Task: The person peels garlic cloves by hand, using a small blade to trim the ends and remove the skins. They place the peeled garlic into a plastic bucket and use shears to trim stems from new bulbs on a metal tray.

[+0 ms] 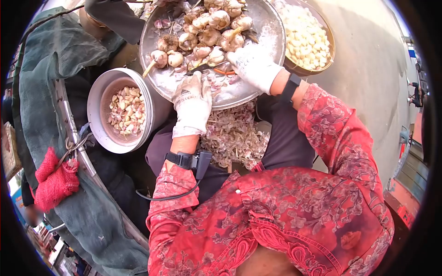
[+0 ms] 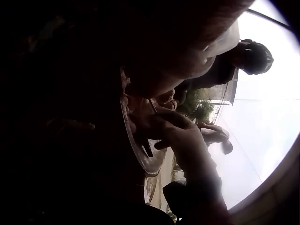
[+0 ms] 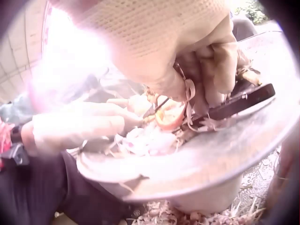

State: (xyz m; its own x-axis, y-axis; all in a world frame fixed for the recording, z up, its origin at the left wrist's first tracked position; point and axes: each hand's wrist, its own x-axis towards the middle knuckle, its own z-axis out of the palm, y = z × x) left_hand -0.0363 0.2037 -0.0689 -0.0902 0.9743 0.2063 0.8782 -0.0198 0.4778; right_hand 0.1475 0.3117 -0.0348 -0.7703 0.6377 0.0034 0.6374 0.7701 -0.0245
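A round metal tray point(image 1: 159, 85) lies across the person's lap, heaped with garlic bulbs point(image 1: 209, 36) at its far side. The left hand point(image 1: 192, 103), in a white glove, is over the near rim, its fingertips pinching garlic among loose skins. Also gloved, the right hand point(image 1: 255, 66) works beside it with curled fingers, gripping a dark knife point(image 3: 243, 101) whose bar-like end sticks out past the fingers in the right wrist view. Under the fingertips shows an orange strip point(image 1: 224, 72). The left wrist view is mostly dark, with the right hand point(image 2: 180, 140) in silhouette.
Left of the tray stands a white bucket point(image 1: 94, 103) holding garlic cloves point(image 1: 126, 110). A basin point(image 1: 306, 71) of peeled cloves point(image 1: 306, 41) is at the right. Garlic skins point(image 1: 235, 135) pile up between the legs. Green netting point(image 1: 41, 92) with a red cloth point(image 1: 57, 181) borders the left side.
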